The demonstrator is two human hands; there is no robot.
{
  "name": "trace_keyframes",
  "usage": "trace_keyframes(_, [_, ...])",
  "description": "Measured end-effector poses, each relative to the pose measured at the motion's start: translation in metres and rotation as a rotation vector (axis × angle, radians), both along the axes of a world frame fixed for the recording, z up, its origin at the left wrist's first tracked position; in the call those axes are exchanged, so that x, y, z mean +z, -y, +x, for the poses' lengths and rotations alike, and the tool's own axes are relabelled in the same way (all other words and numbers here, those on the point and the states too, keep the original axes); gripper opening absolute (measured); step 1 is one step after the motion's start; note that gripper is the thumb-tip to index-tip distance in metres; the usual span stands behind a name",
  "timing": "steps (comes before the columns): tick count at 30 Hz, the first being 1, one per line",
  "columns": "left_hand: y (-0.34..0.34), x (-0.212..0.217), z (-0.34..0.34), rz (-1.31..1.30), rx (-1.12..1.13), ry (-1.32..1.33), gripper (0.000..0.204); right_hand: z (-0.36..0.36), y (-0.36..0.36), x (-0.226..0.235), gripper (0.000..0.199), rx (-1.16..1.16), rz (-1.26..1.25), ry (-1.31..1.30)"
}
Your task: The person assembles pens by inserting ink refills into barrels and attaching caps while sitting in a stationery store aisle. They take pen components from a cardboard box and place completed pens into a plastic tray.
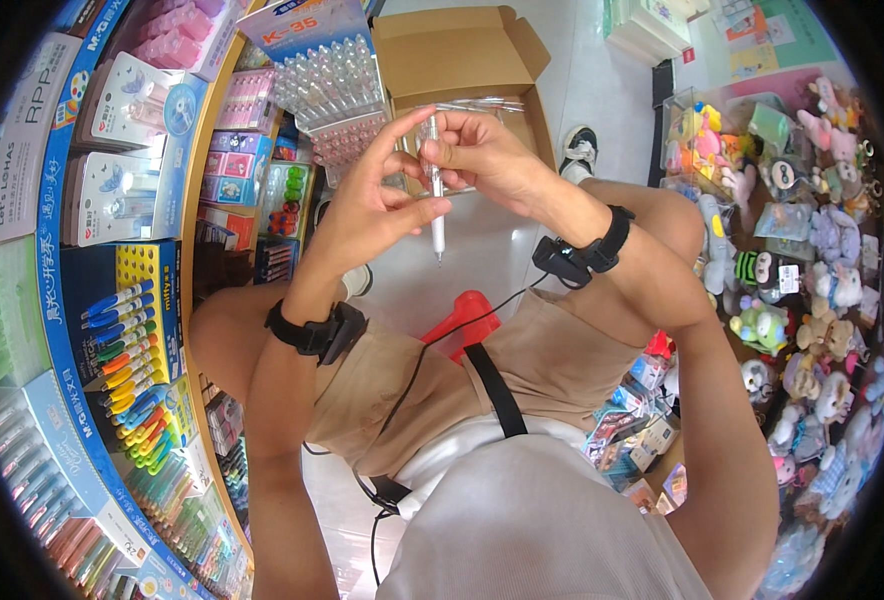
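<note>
Head view, pen: one white-and-clear pen [438, 235], held up in front of the body above the floor [407, 262], on the near side of the box, its tip pointing back toward the person.
Left hand: the left hand [362, 205] has its fingers curled round the pen's side, forefinger up by the top end, thumb against the lower barrel – a light, nearly closed hold.
Right hand: the right hand [487, 160] pinches the upper barrel, thumb and forefinger closed on it.
Step in hand: judging by the two-handed hold, the pen is being handled or adjusted in the air.
Next move: would seem to call for one hand keeping the barrel steady while the other loosens or shifts – the pen is slim and could slip or turn.
Box count: one open cardboard box [452, 50], with several thin clear things [477, 103] inside, too blurred to count.
Pen rack count: one display rack [302, 22] of clear pens [327, 80], too many to number.
Strap count: two black wrist straps [317, 330], one per arm.
Red count: one red plastic thing [467, 318] below.
</note>
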State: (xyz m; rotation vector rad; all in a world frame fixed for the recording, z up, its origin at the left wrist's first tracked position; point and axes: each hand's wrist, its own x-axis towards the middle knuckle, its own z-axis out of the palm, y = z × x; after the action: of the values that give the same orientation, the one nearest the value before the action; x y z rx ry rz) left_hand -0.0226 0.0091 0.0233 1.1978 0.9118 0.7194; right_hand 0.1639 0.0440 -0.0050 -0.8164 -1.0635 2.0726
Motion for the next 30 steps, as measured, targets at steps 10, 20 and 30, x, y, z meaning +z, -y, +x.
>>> trace_keyframes(10, [-0.001,0.006,-0.001,-0.019,0.04,0.026,0.075,0.0,-0.003,0.004,0.016,0.011,-0.01,-0.074])
trace_keyframes(20, [0.0,0.008,0.001,0.002,0.036,0.033,0.076,0.003,-0.004,0.006,0.027,0.019,0.009,-0.026])
trace_keyframes(30, [0.002,0.008,0.004,0.041,0.126,-0.052,0.07,-0.004,-0.006,0.012,0.017,-0.017,0.094,0.071])
